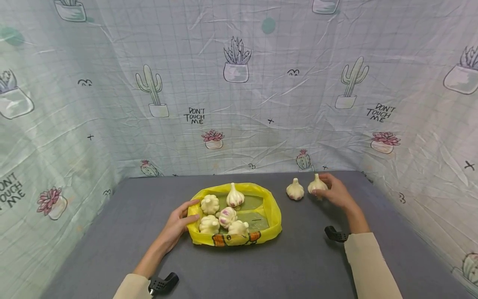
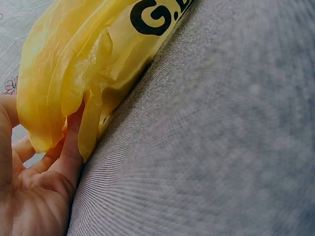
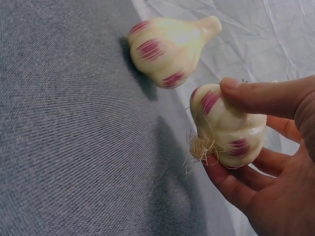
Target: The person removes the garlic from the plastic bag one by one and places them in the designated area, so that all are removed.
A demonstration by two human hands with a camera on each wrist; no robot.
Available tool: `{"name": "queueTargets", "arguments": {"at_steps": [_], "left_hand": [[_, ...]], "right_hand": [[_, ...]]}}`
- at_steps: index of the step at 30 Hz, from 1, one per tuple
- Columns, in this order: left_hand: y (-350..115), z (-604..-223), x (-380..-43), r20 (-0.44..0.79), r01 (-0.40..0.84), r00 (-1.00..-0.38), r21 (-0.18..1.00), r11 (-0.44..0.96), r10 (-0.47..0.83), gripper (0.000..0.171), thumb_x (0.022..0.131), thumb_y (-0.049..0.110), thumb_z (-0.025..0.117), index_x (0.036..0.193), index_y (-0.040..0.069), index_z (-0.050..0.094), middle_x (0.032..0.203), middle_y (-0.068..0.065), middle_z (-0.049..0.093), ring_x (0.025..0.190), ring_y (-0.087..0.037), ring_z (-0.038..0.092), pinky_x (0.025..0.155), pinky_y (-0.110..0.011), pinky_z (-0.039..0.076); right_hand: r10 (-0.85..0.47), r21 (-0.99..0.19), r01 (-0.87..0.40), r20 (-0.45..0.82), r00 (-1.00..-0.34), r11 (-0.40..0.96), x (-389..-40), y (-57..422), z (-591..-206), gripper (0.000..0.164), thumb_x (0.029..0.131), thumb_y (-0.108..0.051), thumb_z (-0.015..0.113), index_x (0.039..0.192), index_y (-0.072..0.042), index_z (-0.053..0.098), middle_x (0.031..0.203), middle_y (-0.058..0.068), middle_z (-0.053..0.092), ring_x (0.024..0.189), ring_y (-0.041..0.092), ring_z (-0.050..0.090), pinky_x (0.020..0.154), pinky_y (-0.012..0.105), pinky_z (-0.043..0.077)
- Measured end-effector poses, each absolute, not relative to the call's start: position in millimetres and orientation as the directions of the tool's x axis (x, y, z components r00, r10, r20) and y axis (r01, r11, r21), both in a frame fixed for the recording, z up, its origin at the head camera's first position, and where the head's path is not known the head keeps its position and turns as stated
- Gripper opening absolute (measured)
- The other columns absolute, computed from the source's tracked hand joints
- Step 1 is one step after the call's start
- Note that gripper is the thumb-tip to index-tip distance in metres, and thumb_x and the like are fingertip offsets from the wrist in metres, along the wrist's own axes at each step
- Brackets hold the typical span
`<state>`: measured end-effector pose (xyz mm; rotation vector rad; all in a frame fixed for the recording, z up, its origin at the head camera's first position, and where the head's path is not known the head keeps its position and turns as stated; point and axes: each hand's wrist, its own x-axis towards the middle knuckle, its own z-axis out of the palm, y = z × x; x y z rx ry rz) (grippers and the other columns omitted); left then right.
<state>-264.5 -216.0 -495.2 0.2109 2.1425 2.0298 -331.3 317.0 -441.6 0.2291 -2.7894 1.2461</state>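
Observation:
At the back right, my right hand (image 1: 334,193) holds a garlic bulb (image 1: 316,186) between thumb and fingers. In the right wrist view this garlic bulb (image 3: 229,125) shows purple streaks and dry roots, and it looks lifted off the cloth. Just left of it a second garlic bulb (image 1: 295,190) sits on the table. My left hand (image 1: 174,226) grips the left rim of a yellow plastic bag (image 1: 275,211), thumb and fingers at its edge. Inside the wide-open bag lie several more garlic bulbs (image 1: 227,216), mostly toward its left side.
A grey cloth-covered table (image 1: 239,270) spreads under everything. White curtains (image 1: 261,95) printed with cacti and potted plants rise behind it and along both sides. A black wrist device (image 1: 164,283) is worn at each forearm.

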Motion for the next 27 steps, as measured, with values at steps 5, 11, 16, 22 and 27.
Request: {"name": "queueTargets", "arguments": {"at_steps": [5,11,16,22,27], "left_hand": [[-216,-496,-266,-0.038,-0.025,-0.972,0.998,0.059,0.233,0.062,0.102,0.016,0.063,0.159,0.012,0.038,0.158,-0.024,0.041,0.122,-0.023,0.063,0.09,-0.035,0.06],[-217,-496,-264,-0.043,-0.026,-0.973,0.997,0.074,0.228,0.061,0.103,0.017,0.063,0.159,0.013,0.038,0.159,-0.025,0.04,0.123,-0.027,0.062,0.089,-0.033,0.059],[-217,-494,-265,-0.037,-0.021,-0.973,0.997,0.071,0.226,0.062,0.103,0.016,0.063,0.159,0.012,0.038,0.158,-0.026,0.041,0.123,-0.028,0.062,0.089,-0.034,0.059],[-215,-495,-265,-0.035,-0.021,-0.974,0.998,0.064,0.226,0.061,0.103,0.016,0.063,0.159,0.012,0.039,0.158,-0.024,0.041,0.125,-0.027,0.061,0.091,-0.035,0.059],[-215,-496,-264,-0.032,-0.016,-0.974,0.997,0.071,0.226,0.062,0.103,0.017,0.063,0.159,0.012,0.038,0.159,-0.024,0.04,0.128,-0.028,0.059,0.092,-0.035,0.059]], "right_hand": [[-0.097,-0.734,-0.154,0.12,-0.988,0.661,-332,320,-448,0.071,0.096,-0.023,0.075,0.148,0.011,0.041,0.148,0.041,0.046,0.136,0.057,0.045,0.105,0.068,0.043],[-0.093,-0.735,-0.146,0.113,-0.989,0.663,-332,319,-453,0.072,0.096,-0.024,0.075,0.148,0.011,0.04,0.146,0.041,0.046,0.134,0.056,0.047,0.103,0.067,0.044],[-0.084,-0.742,-0.132,0.103,-0.991,0.658,-332,318,-455,0.072,0.096,-0.024,0.075,0.148,0.01,0.04,0.147,0.041,0.045,0.135,0.057,0.046,0.103,0.068,0.044],[-0.087,-0.741,-0.134,0.101,-0.991,0.658,-332,319,-456,0.07,0.096,-0.023,0.075,0.147,0.011,0.041,0.147,0.041,0.045,0.134,0.057,0.045,0.101,0.067,0.044],[-0.085,-0.743,-0.131,0.1,-0.991,0.657,-334,318,-457,0.07,0.095,-0.022,0.075,0.146,0.011,0.041,0.146,0.042,0.046,0.133,0.057,0.047,0.099,0.064,0.046]]}}
